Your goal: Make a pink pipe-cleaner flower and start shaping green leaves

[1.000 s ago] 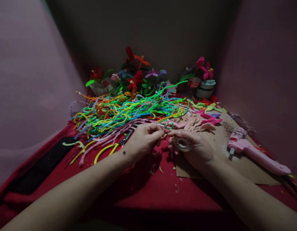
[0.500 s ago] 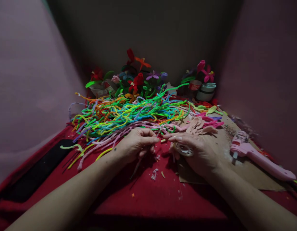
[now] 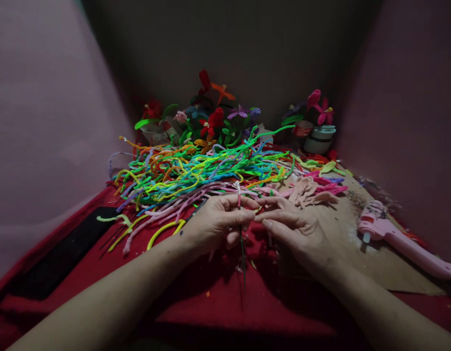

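My left hand [image 3: 229, 219] is closed, pinching a thin flower stem [image 3: 243, 265] between thumb and fingers. The stem stands nearly upright, with a pale tip and a pinkish stretch above the fingers and a dark green wire hanging below. My right hand [image 3: 294, 226] is close beside it, its fingers bent and their tips meeting the left fingertips. What the right hand holds is hidden by its fingers and palm. A large heap of colourful pipe cleaners [image 3: 207, 165] lies just beyond both hands.
Fuzzy flowers [image 3: 211, 122] stand at the back, near a lidded jar [image 3: 319, 139]. A pink glue gun [image 3: 404, 241] rests on cardboard [image 3: 342, 243] at right, near pale pink petals [image 3: 306, 191]. At left lie a black slab [image 3: 65, 256] and a yellow-handled tool [image 3: 161, 231] on red cloth.
The stem has swung upright in my left hand. My right hand has turned, and the white tape roll seen in it before is out of sight. The whole view has shifted slightly.
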A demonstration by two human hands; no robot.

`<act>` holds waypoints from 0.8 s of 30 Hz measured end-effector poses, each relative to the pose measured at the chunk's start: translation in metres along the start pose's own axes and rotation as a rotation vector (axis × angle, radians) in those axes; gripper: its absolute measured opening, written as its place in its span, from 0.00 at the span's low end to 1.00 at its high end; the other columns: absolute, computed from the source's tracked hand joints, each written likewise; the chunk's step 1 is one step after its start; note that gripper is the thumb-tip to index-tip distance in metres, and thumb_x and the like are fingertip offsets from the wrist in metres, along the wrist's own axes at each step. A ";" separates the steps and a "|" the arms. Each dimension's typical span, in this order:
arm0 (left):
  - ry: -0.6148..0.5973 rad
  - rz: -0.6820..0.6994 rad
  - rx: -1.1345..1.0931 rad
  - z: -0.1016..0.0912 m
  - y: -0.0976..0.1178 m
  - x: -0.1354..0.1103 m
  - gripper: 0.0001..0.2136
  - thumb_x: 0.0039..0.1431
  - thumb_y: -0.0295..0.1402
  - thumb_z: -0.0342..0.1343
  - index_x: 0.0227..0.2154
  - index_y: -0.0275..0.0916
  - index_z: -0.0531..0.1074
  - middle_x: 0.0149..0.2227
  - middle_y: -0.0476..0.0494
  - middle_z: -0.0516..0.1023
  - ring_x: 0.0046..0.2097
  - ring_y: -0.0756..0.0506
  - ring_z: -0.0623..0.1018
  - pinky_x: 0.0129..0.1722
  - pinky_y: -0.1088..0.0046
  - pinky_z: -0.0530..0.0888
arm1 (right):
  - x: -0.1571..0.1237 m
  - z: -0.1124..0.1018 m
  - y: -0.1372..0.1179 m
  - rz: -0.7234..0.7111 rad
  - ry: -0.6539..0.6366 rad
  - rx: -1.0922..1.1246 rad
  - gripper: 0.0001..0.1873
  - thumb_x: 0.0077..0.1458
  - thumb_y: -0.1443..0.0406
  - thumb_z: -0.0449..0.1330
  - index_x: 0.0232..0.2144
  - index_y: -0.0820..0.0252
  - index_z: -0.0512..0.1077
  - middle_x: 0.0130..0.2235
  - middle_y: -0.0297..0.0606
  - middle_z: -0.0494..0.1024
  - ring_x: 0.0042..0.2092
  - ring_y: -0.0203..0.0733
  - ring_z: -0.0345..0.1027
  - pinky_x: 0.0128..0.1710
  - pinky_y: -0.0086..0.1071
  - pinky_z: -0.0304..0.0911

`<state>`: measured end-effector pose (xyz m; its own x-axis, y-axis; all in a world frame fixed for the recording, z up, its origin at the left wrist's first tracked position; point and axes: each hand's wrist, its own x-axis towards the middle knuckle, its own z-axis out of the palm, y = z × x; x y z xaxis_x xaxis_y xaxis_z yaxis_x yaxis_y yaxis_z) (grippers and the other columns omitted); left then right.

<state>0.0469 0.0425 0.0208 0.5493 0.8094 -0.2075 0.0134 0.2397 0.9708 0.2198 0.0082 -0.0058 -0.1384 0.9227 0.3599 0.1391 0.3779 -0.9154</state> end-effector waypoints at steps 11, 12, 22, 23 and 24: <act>-0.014 0.028 0.173 0.002 -0.001 -0.005 0.09 0.49 0.34 0.58 0.33 0.37 0.70 0.18 0.54 0.69 0.13 0.57 0.63 0.11 0.84 0.59 | -0.002 0.003 -0.004 -0.100 -0.059 -0.132 0.11 0.50 0.71 0.56 0.32 0.54 0.77 0.44 0.40 0.69 0.50 0.42 0.61 0.50 0.39 0.57; -0.002 0.037 0.172 0.003 -0.001 -0.006 0.08 0.49 0.34 0.58 0.33 0.37 0.70 0.18 0.54 0.69 0.13 0.57 0.63 0.11 0.84 0.59 | -0.003 0.003 -0.004 -0.132 -0.065 -0.155 0.12 0.50 0.72 0.56 0.32 0.54 0.77 0.44 0.40 0.68 0.49 0.42 0.61 0.49 0.38 0.58; 0.079 0.070 0.255 0.013 0.005 -0.011 0.05 0.51 0.31 0.56 0.26 0.35 0.68 0.17 0.56 0.66 0.14 0.59 0.63 0.11 0.86 0.59 | -0.006 0.006 -0.005 -0.196 -0.045 -0.225 0.13 0.49 0.73 0.55 0.33 0.55 0.75 0.43 0.40 0.67 0.48 0.43 0.63 0.48 0.39 0.60; 0.080 0.067 0.232 0.012 0.004 -0.011 0.05 0.51 0.32 0.56 0.26 0.35 0.68 0.17 0.55 0.66 0.13 0.58 0.64 0.11 0.86 0.59 | -0.006 0.005 -0.004 -0.200 -0.032 -0.232 0.12 0.49 0.73 0.55 0.33 0.55 0.75 0.43 0.40 0.67 0.48 0.43 0.62 0.48 0.40 0.60; 0.082 0.061 0.190 0.011 0.004 -0.011 0.05 0.51 0.32 0.56 0.26 0.36 0.67 0.17 0.55 0.67 0.13 0.58 0.63 0.11 0.85 0.59 | -0.006 0.005 -0.004 -0.206 -0.018 -0.239 0.12 0.49 0.73 0.55 0.33 0.55 0.75 0.43 0.40 0.67 0.48 0.43 0.62 0.48 0.40 0.60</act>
<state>0.0505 0.0284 0.0279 0.4841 0.8622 -0.1494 0.1439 0.0899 0.9855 0.2149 0.0005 -0.0054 -0.2045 0.8240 0.5284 0.3324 0.5662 -0.7543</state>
